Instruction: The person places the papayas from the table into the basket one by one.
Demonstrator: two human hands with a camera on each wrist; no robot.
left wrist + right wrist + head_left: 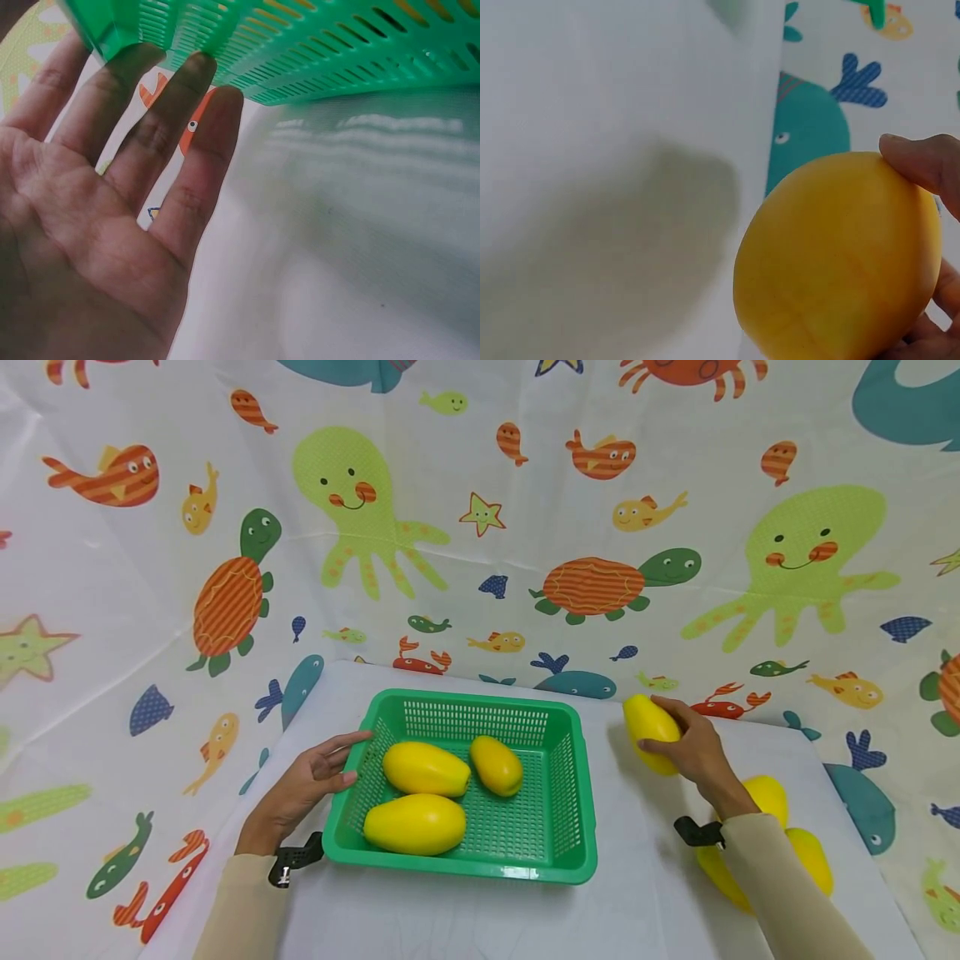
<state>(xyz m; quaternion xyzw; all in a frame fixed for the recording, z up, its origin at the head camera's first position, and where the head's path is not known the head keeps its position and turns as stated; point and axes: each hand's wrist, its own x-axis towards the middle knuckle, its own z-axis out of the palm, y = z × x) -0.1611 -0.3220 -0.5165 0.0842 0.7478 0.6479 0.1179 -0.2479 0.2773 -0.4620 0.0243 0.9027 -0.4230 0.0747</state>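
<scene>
My right hand (pixel 697 747) grips a yellow papaya (pixel 651 733) above the table, to the right of the green basket (pixel 517 870). In the right wrist view, the thumb lies over one side of the papaya (pixel 840 255) and other fingers are partly hidden behind it. My left hand (pixel 311 785) is at the basket's left side. Its fingers (pixel 161 142) are extended, with the fingertips at the slotted wall (pixel 300 45). Inside the basket lie three yellow papayas: one in front (pixel 415 825), one behind it (pixel 426 768) and a smaller one (pixel 497 766) near the middle.
Several more yellow papayas (pixel 810 860) lie on the table at the right, partly hidden by my right forearm. A white cloth (pixel 637 893) covers the table. Behind and beside it hangs a white sheet (pixel 465 435) printed with sea animals.
</scene>
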